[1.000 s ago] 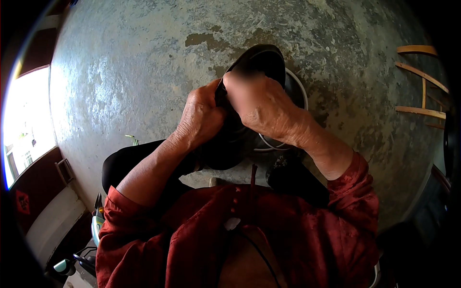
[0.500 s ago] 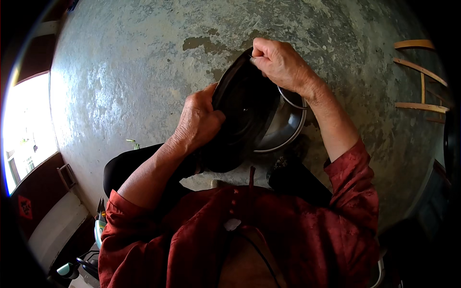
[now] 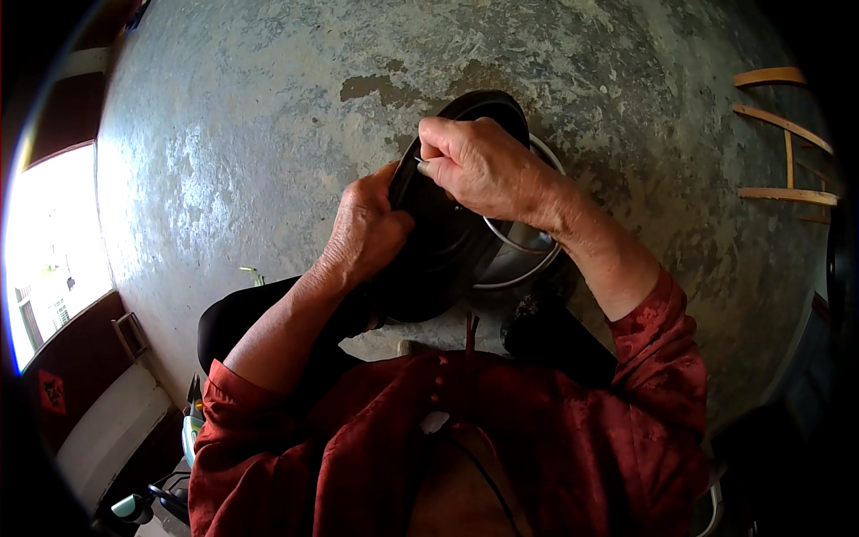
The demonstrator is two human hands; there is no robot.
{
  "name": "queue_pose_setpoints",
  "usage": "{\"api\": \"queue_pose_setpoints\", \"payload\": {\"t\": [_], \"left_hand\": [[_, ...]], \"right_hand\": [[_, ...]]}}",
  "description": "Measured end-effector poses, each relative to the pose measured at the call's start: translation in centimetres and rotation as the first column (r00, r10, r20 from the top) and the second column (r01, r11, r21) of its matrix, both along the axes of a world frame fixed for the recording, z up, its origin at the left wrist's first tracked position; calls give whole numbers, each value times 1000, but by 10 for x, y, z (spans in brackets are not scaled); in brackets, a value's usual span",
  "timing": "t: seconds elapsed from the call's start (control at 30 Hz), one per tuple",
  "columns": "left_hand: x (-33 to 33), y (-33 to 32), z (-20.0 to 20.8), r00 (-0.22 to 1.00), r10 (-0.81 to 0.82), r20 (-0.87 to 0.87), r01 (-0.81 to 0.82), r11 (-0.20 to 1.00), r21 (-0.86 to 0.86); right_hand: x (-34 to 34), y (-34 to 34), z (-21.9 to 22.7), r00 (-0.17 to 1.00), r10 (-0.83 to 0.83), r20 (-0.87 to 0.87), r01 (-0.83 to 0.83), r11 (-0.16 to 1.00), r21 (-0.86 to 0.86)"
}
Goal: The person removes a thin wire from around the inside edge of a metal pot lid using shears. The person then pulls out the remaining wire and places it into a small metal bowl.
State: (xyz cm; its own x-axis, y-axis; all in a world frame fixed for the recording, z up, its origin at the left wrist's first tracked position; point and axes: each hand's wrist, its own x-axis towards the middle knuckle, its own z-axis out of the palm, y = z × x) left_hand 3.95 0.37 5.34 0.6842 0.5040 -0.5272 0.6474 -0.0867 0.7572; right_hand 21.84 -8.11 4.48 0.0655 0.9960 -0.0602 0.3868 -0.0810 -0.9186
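A dark, deep round pan is tilted over my lap, its inside in shadow. My left hand grips its left rim, thumb on the inner side and fingers hidden behind. Across the pan's opening, close to that rim, lies my right hand with curled, closed fingers. What those fingers hold, if anything, is hidden. Under my right wrist a thin silvery arc curves out; whether it joins what the hand holds I cannot tell. Beyond the pan is a shiny metal basin, partly covered by the pan and my right arm.
Worn grey concrete floor with damp dark patches spreads around me. Curved wooden slats of a chair stand at the right. A bright doorway is at the left, and tools lie beside my left elbow.
My right hand has moved left and slightly down across the pan, and the silvery arc has shifted the same way. More of the pan's far rim shows. The left hand has stayed almost in place.
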Motion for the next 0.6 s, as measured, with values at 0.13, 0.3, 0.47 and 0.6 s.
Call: {"api": "queue_pose_setpoints", "payload": {"t": [0.13, 0.3, 0.47, 0.6], "left_hand": [[4, -4, 3, 999, 16, 41, -14, 999, -40], [0, -5, 1, 995, 54, 79, -53, 998, -23], [5, -7, 7, 996, 24, 84, -23, 1000, -7], [3, -7, 5, 995, 35, 98, -36, 999, 9]], "right_hand": [[35, 3, -20, 983, -185, 13, 185, 976, -115], [13, 2, -6, 992, -108, -69, 102, 990, -95], [34, 2, -17, 963, -121, 240, 135, 990, -41], [20, -3, -10, 911, -101, 400, 81, 994, 68]]}}
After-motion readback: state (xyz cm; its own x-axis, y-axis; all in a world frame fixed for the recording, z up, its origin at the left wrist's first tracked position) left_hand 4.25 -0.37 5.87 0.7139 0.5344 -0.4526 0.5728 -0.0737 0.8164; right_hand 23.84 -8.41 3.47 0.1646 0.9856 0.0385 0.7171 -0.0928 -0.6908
